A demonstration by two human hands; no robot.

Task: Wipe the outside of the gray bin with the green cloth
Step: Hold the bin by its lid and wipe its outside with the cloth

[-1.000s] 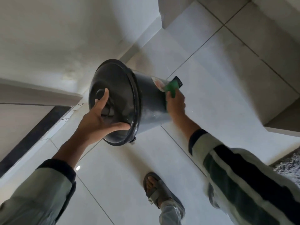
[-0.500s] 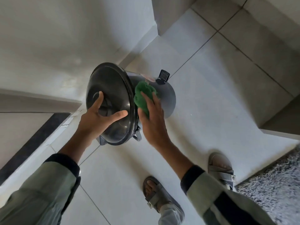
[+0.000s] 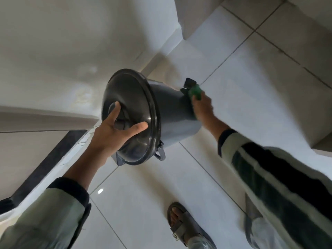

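Observation:
The gray bin point(image 3: 172, 112) is tipped over with its dark lid point(image 3: 133, 105) facing me and its foot pedal point(image 3: 189, 83) at the far end. My left hand point(image 3: 115, 133) presses flat on the lid, fingers spread around the lid's knob. My right hand point(image 3: 203, 108) lies against the bin's side near its base and holds the bunched green cloth point(image 3: 195, 92) against the wall just below the pedal. Part of the cloth is hidden under my fingers.
The bin is over a white tiled floor point(image 3: 251, 97) beside a pale wall point(image 3: 71, 42). A wall corner point(image 3: 179, 18) juts out beyond it. A dark strip point(image 3: 48, 162) runs along the left. My sandalled foot point(image 3: 181, 225) is below.
My right hand slid with the cloth from the bin's upper side near the lid down to its base by the pedal. The bin turned slightly under my left hand.

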